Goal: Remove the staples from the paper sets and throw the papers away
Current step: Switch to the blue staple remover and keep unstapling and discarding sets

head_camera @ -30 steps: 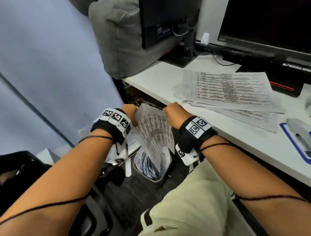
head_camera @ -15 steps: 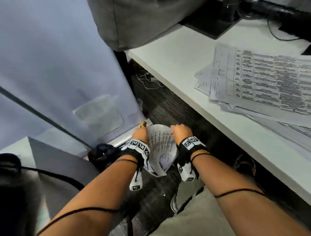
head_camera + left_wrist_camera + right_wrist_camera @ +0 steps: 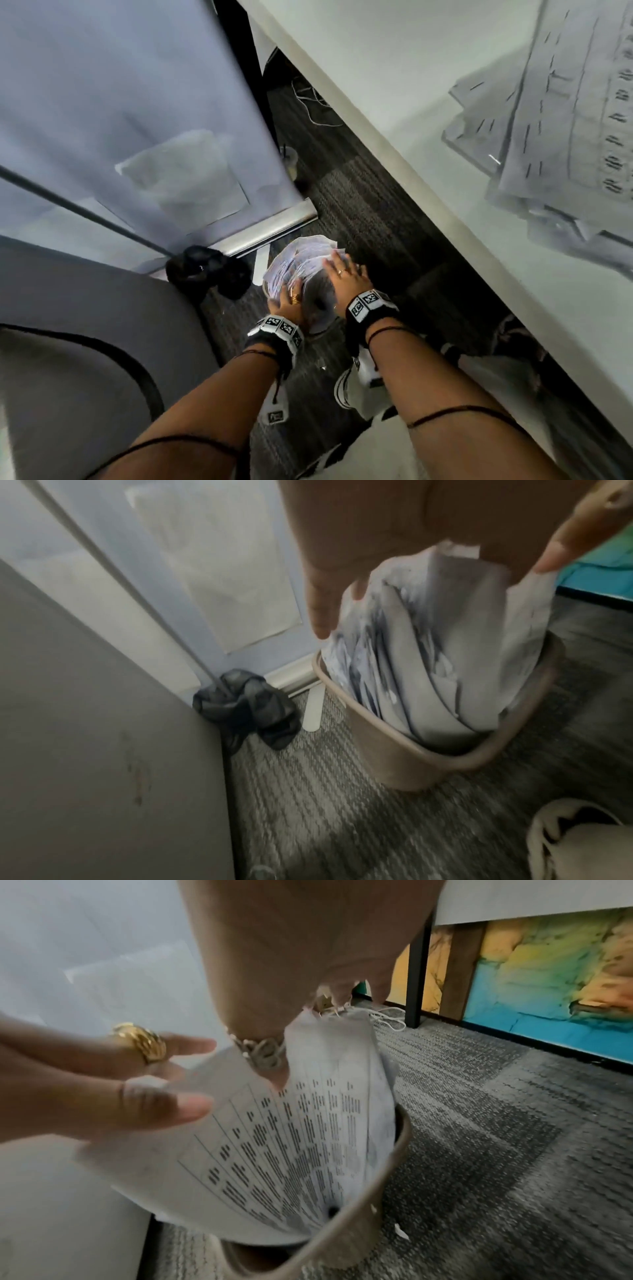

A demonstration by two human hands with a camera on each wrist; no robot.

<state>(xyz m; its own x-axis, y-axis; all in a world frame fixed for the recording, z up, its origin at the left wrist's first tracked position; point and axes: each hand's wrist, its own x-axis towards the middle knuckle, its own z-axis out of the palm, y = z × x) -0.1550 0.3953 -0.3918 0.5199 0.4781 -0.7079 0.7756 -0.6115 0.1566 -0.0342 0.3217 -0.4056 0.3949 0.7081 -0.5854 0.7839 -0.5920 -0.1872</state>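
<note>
A curled bundle of printed papers stands in a small beige waste bin on the carpet, its top sticking out above the rim. My left hand, with a gold ring, lies against the bundle's near left side with fingers stretched out. My right hand presses flat on top of the papers at the right. In the right wrist view the printed sheets bow into the bin, with the left hand touching their edge. The left wrist view shows the papers under my spread left-hand fingers.
The white desk runs along the right, with a stack of printed paper sets on it. A blue partition stands at left, a black cloth at its foot. A grey chair is near left. My shoe is beside the bin.
Both hands have gone down from desk height to the floor bin with the curled papers. They no longer grip the sheets and now lie open on them, pressing them in.
</note>
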